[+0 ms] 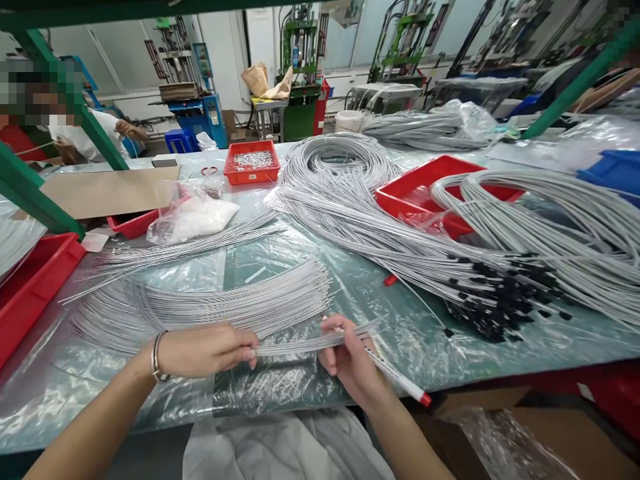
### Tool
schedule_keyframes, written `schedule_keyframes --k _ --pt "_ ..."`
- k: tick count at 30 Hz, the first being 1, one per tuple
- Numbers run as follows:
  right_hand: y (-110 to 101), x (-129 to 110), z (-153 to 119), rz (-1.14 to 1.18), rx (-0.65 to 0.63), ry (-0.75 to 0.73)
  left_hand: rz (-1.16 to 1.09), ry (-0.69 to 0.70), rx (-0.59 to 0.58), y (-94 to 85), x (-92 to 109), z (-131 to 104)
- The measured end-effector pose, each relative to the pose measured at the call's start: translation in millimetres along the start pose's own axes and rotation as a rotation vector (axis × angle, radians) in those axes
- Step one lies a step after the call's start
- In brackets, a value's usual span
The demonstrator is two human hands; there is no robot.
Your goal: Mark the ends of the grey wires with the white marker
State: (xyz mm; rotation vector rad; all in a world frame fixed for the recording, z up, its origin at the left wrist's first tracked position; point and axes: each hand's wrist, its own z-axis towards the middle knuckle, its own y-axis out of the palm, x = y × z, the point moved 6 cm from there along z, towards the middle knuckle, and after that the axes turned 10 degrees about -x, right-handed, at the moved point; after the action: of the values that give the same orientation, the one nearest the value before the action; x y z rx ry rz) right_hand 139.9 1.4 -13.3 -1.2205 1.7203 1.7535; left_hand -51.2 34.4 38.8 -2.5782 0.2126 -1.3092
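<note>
My left hand (207,350) is closed round a thin bundle of grey cables (295,345) near the table's front edge. To its right my right hand (355,363) is closed on a white marker pen (397,377) with a red end, which slants down to the right. The bundle's cable ends also pass through the fingers of my right hand. Just behind both hands lies a wide, curved fan of loose grey cables (240,307), its ends pointing right. The pen's tip is partly hidden by my fingers.
A large heap of grey cables (345,207) with black connectors (500,293) lies to the right. Red trays (253,179) stand at the back and left. A clear bag of white material (193,217) sits at left. Green posts (90,127) flank the table; a person (95,137) is beyond.
</note>
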Motion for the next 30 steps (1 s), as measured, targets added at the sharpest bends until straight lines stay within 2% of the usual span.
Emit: schedule_keyframes --k 3,7,9,12,14,15,17,18,19,21,23,25,27,30 --pt "0.8 -7.2 2.5 -0.051 0.097 -0.037 -0.038 -0.003 -0.058 8.2 -5.0 -1.9" --pt "9.0 -3.3 -1.9 -0.193 0.082 -0.02 -0.196 0.031 -0.128 20.3 4.4 11.8" --pt "16.7 1.3 -4.7 -0.297 0.024 -0.008 -0.26 0.066 -0.053 23.7 18.8 26.7" --pt "21.0 -2.4 -7.7 -0.47 -0.077 -0.028 -0.168 0.181 0.161 21.1 43.2 44.0" --pt "11.7 -20.0 -8.9 -0.594 -0.062 -0.123 -0.093 0.192 0.206 21.3 49.4 48.7" --pt "4.3 -34.5 -10.2 -0.668 -0.005 -0.219 -0.075 0.176 0.193 22.2 48.8 49.4" --pt "-10.3 -65.5 -16.2 -0.638 0.14 -0.471 -0.067 0.133 0.135 24.8 44.0 48.9" --pt "-14.9 -75.0 -18.1 -0.605 0.19 -0.526 -0.068 0.115 0.109 26.0 41.5 48.5" --pt "-13.8 -80.9 -18.5 -0.595 0.184 -0.556 -0.064 0.099 0.096 26.8 39.4 48.6" --pt "2.4 -79.0 -14.2 -0.659 0.047 -0.494 -0.05 0.078 0.094 28.0 37.7 51.0" --pt "24.9 -61.9 -8.3 -0.701 -0.166 -0.326 -0.05 0.086 0.111 29.1 39.3 55.6" --pt "37.3 -44.5 -5.5 -0.642 -0.287 -0.194 -0.069 0.116 0.137 29.4 42.0 59.5" --pt "30.7 -40.3 -4.9 -0.571 -0.212 -0.21 -0.112 0.122 0.164 28.6 41.4 60.9" --pt "-2.2 -48.1 -11.5 -0.61 0.089 -0.337 -0.231 0.119 0.203 25.4 36.3 58.5"
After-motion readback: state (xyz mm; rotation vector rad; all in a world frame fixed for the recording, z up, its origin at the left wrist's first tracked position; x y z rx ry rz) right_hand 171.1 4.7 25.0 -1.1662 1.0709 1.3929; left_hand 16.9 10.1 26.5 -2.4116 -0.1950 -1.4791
